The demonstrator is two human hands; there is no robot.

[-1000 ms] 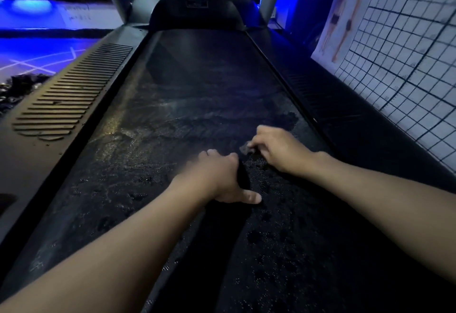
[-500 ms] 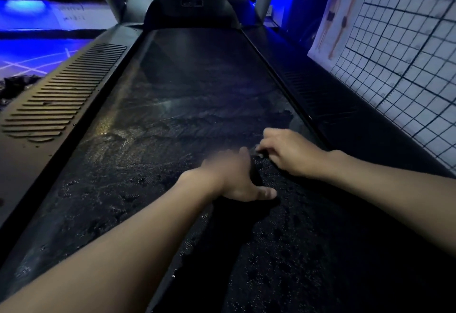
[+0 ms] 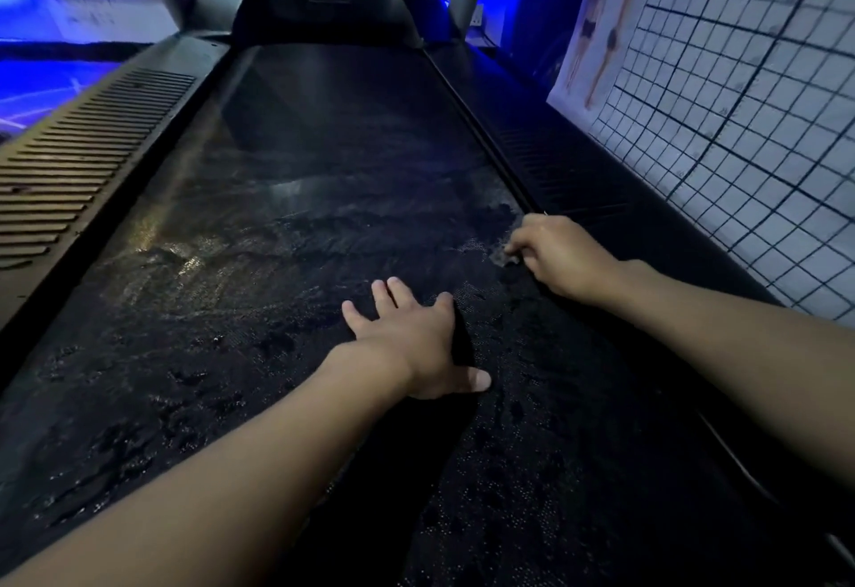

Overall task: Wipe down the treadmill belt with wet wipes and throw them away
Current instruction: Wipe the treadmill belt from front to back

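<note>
Two bare hands on the wet treadmill belt (image 3: pixel 300 216). Left hand (image 3: pixel 412 346): palm down, fingers (image 3: pixel 399 294) spread flat and relaxed, pressing the belt, grasping nothing. Right hand (image 3: pixel 562 258), at 2 o'clock from the left: fingers curled, pinching a small grey wet wipe (image 3: pixel 502 259) against the belt near its right edge. Slotted side rail (image 3: pixel 69 170) at 9 o'clock; gridded wall (image 3: pixel 740 123) at 3 o'clock.

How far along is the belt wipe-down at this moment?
Done: the near half of the belt glistens wet. In hand: the right hand pinches a wipe at the belt's right edge; the left hand rests flat. Left: the far, duller stretch looks unwiped, and the wipe is not yet discarded.
</note>
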